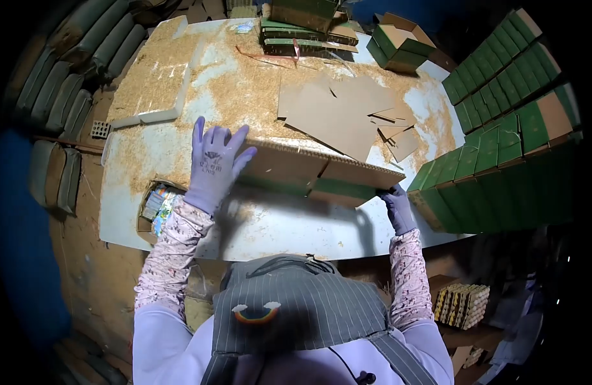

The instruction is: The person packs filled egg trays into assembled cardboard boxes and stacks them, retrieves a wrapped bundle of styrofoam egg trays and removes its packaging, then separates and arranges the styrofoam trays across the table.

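Observation:
A flattened cardboard box (283,168), brown with a green band along its lower part, stands on edge across the white tabletop. My right hand (398,210), in a grey-purple glove, pinches its right end near the lower corner. At the other end, my left hand (214,165) is raised with gloved fingers spread. Its thumb overlaps the box's left end in view; whether it touches I cannot tell. Behind the box lie loose flat cardboard sheets (337,109).
Sawdust-like crumbs (235,83) cover much of the table (264,231). Green boxes (495,144) stand in rows at the right. An open green box (398,45) and stacked flat ones (308,38) sit at the back. A small carton with colourful packets (160,208) is at the left.

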Demonstrator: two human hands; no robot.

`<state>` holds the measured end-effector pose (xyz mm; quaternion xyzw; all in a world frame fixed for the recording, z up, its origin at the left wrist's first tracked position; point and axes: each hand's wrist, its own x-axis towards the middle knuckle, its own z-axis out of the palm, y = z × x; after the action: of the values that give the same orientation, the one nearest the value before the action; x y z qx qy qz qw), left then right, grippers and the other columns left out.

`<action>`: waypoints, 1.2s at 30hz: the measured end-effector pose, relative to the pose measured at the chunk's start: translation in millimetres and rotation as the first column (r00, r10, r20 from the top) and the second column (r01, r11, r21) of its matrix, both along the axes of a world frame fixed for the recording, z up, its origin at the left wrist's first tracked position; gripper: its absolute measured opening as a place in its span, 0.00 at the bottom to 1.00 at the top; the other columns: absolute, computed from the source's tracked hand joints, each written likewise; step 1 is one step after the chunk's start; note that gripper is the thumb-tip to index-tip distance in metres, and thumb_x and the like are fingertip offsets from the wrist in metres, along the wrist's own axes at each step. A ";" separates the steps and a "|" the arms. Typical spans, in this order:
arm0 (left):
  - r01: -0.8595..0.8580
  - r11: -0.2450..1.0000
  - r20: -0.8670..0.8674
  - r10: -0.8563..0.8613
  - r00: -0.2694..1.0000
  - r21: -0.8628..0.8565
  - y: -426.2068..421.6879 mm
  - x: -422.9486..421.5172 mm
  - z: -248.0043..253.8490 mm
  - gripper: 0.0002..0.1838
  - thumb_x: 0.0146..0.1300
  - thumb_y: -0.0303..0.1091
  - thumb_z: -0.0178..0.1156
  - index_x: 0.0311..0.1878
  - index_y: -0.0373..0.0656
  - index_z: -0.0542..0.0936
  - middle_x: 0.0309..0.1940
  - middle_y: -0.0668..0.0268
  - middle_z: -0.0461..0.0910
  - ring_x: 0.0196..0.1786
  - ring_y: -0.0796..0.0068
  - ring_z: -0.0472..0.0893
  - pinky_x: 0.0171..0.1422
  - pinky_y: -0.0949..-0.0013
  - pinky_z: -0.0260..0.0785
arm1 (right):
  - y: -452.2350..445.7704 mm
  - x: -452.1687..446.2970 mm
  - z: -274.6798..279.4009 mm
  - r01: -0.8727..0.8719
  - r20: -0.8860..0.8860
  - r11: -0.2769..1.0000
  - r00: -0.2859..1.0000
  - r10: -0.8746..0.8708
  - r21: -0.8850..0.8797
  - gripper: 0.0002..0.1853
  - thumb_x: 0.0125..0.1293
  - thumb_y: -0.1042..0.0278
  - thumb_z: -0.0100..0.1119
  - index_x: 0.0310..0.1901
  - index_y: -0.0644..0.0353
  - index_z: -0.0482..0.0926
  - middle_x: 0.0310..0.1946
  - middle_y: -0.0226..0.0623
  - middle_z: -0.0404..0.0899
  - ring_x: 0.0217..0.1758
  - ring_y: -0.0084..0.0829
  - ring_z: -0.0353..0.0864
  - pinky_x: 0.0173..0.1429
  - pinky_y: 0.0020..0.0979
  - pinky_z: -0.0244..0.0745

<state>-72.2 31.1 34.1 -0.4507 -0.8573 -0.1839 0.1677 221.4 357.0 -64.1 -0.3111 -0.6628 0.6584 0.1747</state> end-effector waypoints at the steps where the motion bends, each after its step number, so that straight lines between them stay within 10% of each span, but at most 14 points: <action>1: 0.045 0.986 0.032 -0.041 0.999 -0.162 2.6 -1.1 14.1 0.18 0.62 0.43 0.60 0.54 0.49 0.79 0.47 0.57 0.74 0.59 0.57 0.70 0.76 0.47 0.45 | 6.1 1.0 -8.2 -0.001 -0.005 1.000 1.000 0.001 0.004 0.21 0.60 0.84 0.53 0.57 0.65 0.75 0.43 0.32 0.81 0.46 0.23 0.77 0.55 0.25 0.71; 3: 0.115 0.953 -0.015 -0.124 0.992 -0.281 8.2 -1.8 12.2 0.14 0.62 0.48 0.59 0.39 0.50 0.85 0.39 0.59 0.78 0.54 0.60 0.74 0.73 0.53 0.54 | 2.4 -5.2 -1.5 0.141 0.112 0.983 0.982 -0.154 0.120 0.25 0.59 0.85 0.50 0.60 0.67 0.71 0.50 0.34 0.79 0.50 0.24 0.76 0.57 0.27 0.71; 4: 0.112 0.953 -0.016 -0.122 0.992 -0.281 10.4 -1.9 11.2 0.14 0.62 0.48 0.59 0.39 0.50 0.85 0.39 0.59 0.78 0.54 0.60 0.74 0.73 0.53 0.54 | -15.3 -8.6 15.0 0.255 -0.131 0.928 0.965 -0.227 0.271 0.27 0.59 0.83 0.47 0.63 0.67 0.69 0.60 0.39 0.73 0.62 0.30 0.70 0.65 0.28 0.64; 6: 0.265 0.941 0.653 -0.066 0.755 -0.211 17.1 -2.4 12.8 0.20 0.63 0.54 0.57 0.41 0.48 0.86 0.43 0.57 0.79 0.50 0.60 0.77 0.65 0.60 0.64 | -46.5 -26.4 40.1 0.516 -0.350 0.558 0.855 -0.382 0.650 0.27 0.62 0.81 0.47 0.65 0.65 0.66 0.66 0.42 0.66 0.69 0.34 0.63 0.72 0.32 0.57; 8: 0.266 0.926 0.635 -0.038 0.772 -0.268 20.1 -10.9 14.3 0.25 0.64 0.58 0.55 0.44 0.45 0.85 0.46 0.57 0.81 0.47 0.64 0.80 0.56 0.66 0.70 | -60.9 -36.4 68.2 0.115 -0.118 0.279 0.993 -0.007 0.953 0.28 0.64 0.70 0.54 0.67 0.60 0.65 0.67 0.43 0.65 0.72 0.43 0.59 0.76 0.45 0.47; 11: 0.468 0.837 0.901 0.065 0.429 -0.283 25.1 -23.7 31.5 0.25 0.66 0.52 0.55 0.50 0.38 0.82 0.44 0.59 0.85 0.46 0.74 0.80 0.54 0.68 0.69 | -79.6 -43.4 61.8 -0.190 0.190 0.046 0.982 -0.006 0.981 0.24 0.61 0.62 0.60 0.60 0.51 0.74 0.63 0.35 0.70 0.70 0.43 0.60 0.75 0.53 0.43; 14: 0.329 0.923 0.848 -0.008 0.530 -0.197 25.2 -19.4 30.9 0.23 0.66 0.51 0.56 0.49 0.39 0.83 0.44 0.56 0.84 0.46 0.69 0.82 0.54 0.68 0.71 | -73.1 -16.1 31.8 -0.041 0.059 -0.100 0.982 0.180 0.994 0.16 0.57 0.61 0.60 0.48 0.45 0.81 0.55 0.29 0.74 0.61 0.39 0.67 0.75 0.56 0.42; 18: 0.155 0.894 0.300 -0.024 0.954 -0.421 38.7 36.2 50.1 0.31 0.68 0.50 0.52 0.71 0.48 0.62 0.36 0.53 0.82 0.36 0.56 0.84 0.40 0.61 0.76 | -45.1 -48.6 57.9 -0.045 -0.064 0.339 0.951 0.303 0.940 0.03 0.49 0.69 0.58 0.21 0.51 0.75 0.22 0.28 0.71 0.40 0.36 0.75 0.72 0.54 0.54; 19: 0.279 0.826 0.405 -0.068 0.912 -0.489 40.2 49.2 72.5 0.32 0.69 0.50 0.51 0.72 0.50 0.58 0.34 0.54 0.82 0.32 0.57 0.83 0.37 0.60 0.76 | -45.4 -57.7 75.6 -0.173 -0.026 0.314 0.841 0.541 0.933 0.04 0.50 0.69 0.58 0.21 0.51 0.76 0.21 0.28 0.71 0.39 0.35 0.75 0.70 0.53 0.57; 22: 0.691 0.619 0.452 -0.529 0.718 -0.372 47.0 72.3 39.7 0.29 0.67 0.44 0.52 0.70 0.53 0.60 0.27 0.56 0.80 0.22 0.61 0.81 0.30 0.60 0.75 | -85.2 -86.1 84.7 -0.528 0.328 -0.041 0.463 0.824 0.848 0.17 0.60 0.53 0.58 0.22 0.57 0.80 0.23 0.33 0.77 0.38 0.39 0.78 0.60 0.42 0.70; 26: 0.824 0.516 -0.018 -0.850 0.527 -0.234 76.5 67.2 -90.0 0.29 0.60 0.35 0.53 0.67 0.57 0.65 0.54 0.60 0.77 0.55 0.63 0.77 0.61 0.55 0.70 | -104.9 -84.1 -11.9 -0.821 0.767 -0.428 0.018 0.641 0.378 0.17 0.64 0.52 0.54 0.39 0.60 0.79 0.32 0.39 0.79 0.43 0.37 0.78 0.52 0.37 0.72; 29: 0.384 0.923 -0.229 -0.381 0.896 -0.034 86.5 56.5 -92.3 0.35 0.59 0.38 0.58 0.71 0.56 0.62 0.72 0.56 0.56 0.76 0.58 0.50 0.79 0.44 0.41 | -81.4 -72.5 55.6 -0.492 0.230 0.115 0.585 0.777 0.863 0.21 0.52 0.74 0.60 0.51 0.61 0.73 0.49 0.47 0.73 0.52 0.50 0.74 0.57 0.43 0.71; 32: 0.082 0.992 -0.136 -0.068 0.988 0.095 96.0 31.9 -94.5 0.36 0.58 0.40 0.61 0.71 0.53 0.63 0.71 0.56 0.57 0.75 0.57 0.50 0.78 0.43 0.42 | -26.9 -8.1 35.5 -0.739 0.659 -0.072 0.547 0.515 0.670 0.33 0.53 0.63 0.66 0.63 0.57 0.69 0.66 0.47 0.63 0.68 0.49 0.61 0.73 0.50 0.52; 36: 0.052 0.996 -0.037 -0.049 0.998 0.078 98.4 31.6 -60.7 0.32 0.59 0.42 0.61 0.67 0.47 0.67 0.59 0.58 0.70 0.64 0.58 0.67 0.73 0.47 0.53 | -34.4 -15.5 37.4 -0.551 0.227 0.777 0.834 0.503 0.305 0.39 0.51 0.70 0.67 0.68 0.53 0.65 0.62 0.39 0.64 0.69 0.38 0.60 0.70 0.43 0.61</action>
<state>-40.6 129.5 -26.5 -0.4685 -0.8345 -0.2140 0.1955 206.0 322.6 -26.6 -0.1187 -0.8417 0.5266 -0.0080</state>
